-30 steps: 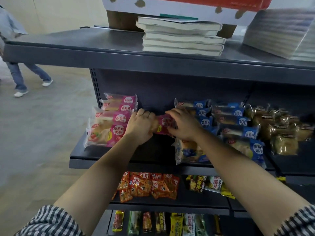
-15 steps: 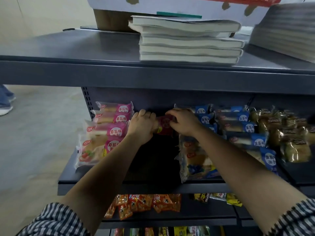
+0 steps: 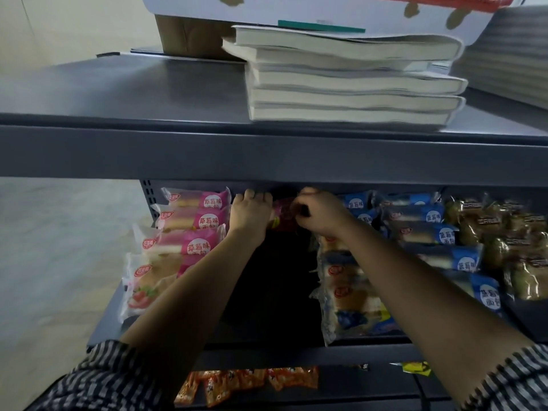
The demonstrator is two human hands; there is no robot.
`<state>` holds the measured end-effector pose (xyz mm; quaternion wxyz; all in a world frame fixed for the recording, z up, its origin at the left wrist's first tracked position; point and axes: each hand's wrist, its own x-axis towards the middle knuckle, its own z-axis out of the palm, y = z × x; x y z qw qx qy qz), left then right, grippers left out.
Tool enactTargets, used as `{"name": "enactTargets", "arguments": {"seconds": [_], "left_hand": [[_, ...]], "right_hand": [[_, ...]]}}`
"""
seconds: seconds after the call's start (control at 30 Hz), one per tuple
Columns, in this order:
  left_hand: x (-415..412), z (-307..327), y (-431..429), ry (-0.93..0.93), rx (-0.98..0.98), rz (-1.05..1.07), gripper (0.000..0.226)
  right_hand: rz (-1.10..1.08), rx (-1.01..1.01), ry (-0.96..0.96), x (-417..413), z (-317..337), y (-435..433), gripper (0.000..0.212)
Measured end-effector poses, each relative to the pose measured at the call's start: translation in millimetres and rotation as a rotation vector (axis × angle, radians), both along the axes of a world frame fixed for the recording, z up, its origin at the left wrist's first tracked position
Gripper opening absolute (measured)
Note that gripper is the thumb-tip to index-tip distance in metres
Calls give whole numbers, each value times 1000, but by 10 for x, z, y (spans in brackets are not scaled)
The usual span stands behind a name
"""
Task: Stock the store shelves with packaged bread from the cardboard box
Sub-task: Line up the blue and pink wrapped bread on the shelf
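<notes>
I count 2 hands, the left hand (image 3: 250,213) and the right hand (image 3: 321,215), gripping 1 red pack (image 3: 283,213); 4 pink bread packs (image 3: 204,223) in the left row; 5 books (image 3: 350,84) in 1 stack. The blue packs (image 3: 430,232) and brown buns (image 3: 498,226) are too blurred for me to count.

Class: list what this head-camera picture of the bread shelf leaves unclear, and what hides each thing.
- The red pack: head view, mostly covered by the left hand and right hand holding it; label blurred.
- The shelf back: head view, hidden behind the upper shelf edge, in shadow.
- The cardboard box: head view, cut by the top edge, books in front; contents unseen.
</notes>
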<state>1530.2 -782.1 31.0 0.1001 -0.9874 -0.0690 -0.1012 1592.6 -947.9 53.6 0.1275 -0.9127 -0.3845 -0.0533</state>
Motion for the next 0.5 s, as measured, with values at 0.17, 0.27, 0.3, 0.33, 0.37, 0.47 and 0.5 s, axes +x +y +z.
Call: {"name": "enactTargets", "arguments": {"seconds": [0.17, 0.27, 0.3, 0.33, 0.37, 0.47, 0.5], "left_hand": [[95, -32, 43, 1, 19, -4, 61], [150, -39, 47, -14, -6, -7, 51], [160, -38, 43, -12, -13, -5, 50], [165, -38, 33, -5, -14, -1, 51], [165, -36, 24, 9, -11, 6, 54], [135, -63, 14, 39, -21, 18, 64], [118, -75, 15, 38, -44, 16, 68]], "right_hand": [[94, -178, -91, -8, -37, 35, 33], [95, -251, -78, -40, -58, 64, 36], [91, -249, -61, -53, -63, 65, 36], [91, -243, -51, -65, -63, 61, 36], [95, -237, -49, -75, -62, 58, 35], [101, -234, -35, -76, -68, 44, 35], [101, -232, -25, -67, -71, 41, 35]]}}
